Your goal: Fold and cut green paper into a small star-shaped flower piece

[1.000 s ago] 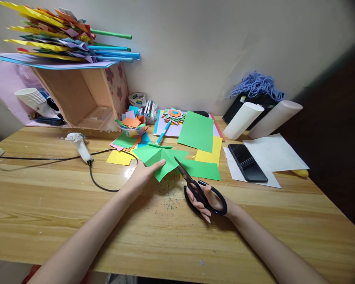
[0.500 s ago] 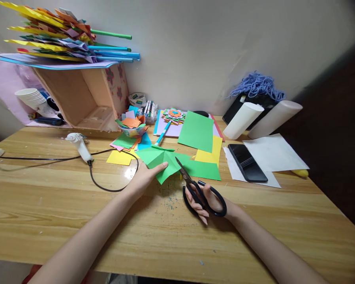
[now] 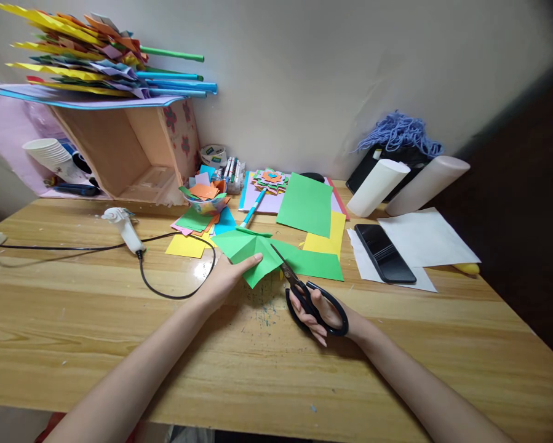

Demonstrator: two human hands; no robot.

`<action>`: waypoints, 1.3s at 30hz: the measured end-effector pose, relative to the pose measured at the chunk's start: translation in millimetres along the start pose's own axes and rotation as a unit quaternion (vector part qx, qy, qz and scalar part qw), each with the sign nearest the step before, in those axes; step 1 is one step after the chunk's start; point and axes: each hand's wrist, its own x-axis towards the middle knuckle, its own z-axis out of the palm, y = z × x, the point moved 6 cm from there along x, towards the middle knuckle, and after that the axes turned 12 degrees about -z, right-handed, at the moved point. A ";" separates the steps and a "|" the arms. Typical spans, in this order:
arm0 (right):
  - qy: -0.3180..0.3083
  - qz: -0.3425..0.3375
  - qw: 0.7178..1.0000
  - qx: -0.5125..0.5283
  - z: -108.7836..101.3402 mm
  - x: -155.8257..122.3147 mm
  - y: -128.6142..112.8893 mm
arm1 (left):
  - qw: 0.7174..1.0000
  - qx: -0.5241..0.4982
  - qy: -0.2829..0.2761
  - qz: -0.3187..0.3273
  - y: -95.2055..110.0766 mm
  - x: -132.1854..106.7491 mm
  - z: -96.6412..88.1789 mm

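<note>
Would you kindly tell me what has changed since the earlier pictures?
The right hand nudged the black scissors slightly left, so the blades now meet the edge of the folded green paper. The left hand, pinching that paper, crept slightly right. Both grips are unchanged; nothing else moved.

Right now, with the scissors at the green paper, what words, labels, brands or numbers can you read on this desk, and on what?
Nothing reads clearly.
Tape roll: green label, too blurred to read.
Marker pens: barrel print, too small to read.
Phone: dark screen, no text.
Scissors and folded green paper: no print visible.
</note>
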 end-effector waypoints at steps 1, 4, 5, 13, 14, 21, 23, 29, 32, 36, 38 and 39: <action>0.002 0.000 1.000 -0.003 -0.2 0.1 0.0 | 1.000 0.001 -0.001 0.000 0.4 -0.1 0.3; 0.009 0.006 1.000 -0.009 -1.0 0.1 2.0 | 1.000 0.000 -0.008 -0.005 0.6 -0.8 2.0; 0.010 0.009 1.000 -0.005 -0.8 0.2 3.0 | 1.000 -0.001 -0.006 -0.007 0.3 -1.0 2.3; 0.016 0.011 1.000 0.023 0.3 3.2 6.4 | 1.000 0.004 0.017 0.004 -4.5 -0.7 2.5; 0.015 0.010 1.000 0.021 0.3 3.4 6.4 | 1.000 0.001 0.013 0.005 -4.8 -0.3 2.9; 0.024 0.012 0.999 0.024 -0.2 2.8 5.4 | 1.000 -0.003 0.007 0.005 -4.4 0.0 2.7; 0.025 0.019 0.999 0.026 0.3 2.6 5.6 | 1.000 0.004 0.008 0.005 -3.7 -1.2 3.1; 0.010 0.028 0.999 0.044 3.9 6.4 5.7 | 1.000 0.028 0.003 0.011 -1.0 -4.3 6.1; 0.001 0.027 0.998 0.051 4.6 6.8 6.2 | 0.999 0.033 0.007 0.011 -1.3 -3.9 5.3; 0.007 0.007 0.999 0.044 2.0 4.7 4.9 | 0.999 0.034 0.000 0.014 -0.4 -4.2 6.2; 0.005 -0.001 0.999 0.045 1.6 3.7 4.0 | 0.999 0.030 -0.001 0.013 0.7 -5.2 7.0; 0.005 -0.006 0.999 0.046 1.5 3.5 3.4 | 1.000 0.028 -0.001 0.012 1.4 -5.9 7.5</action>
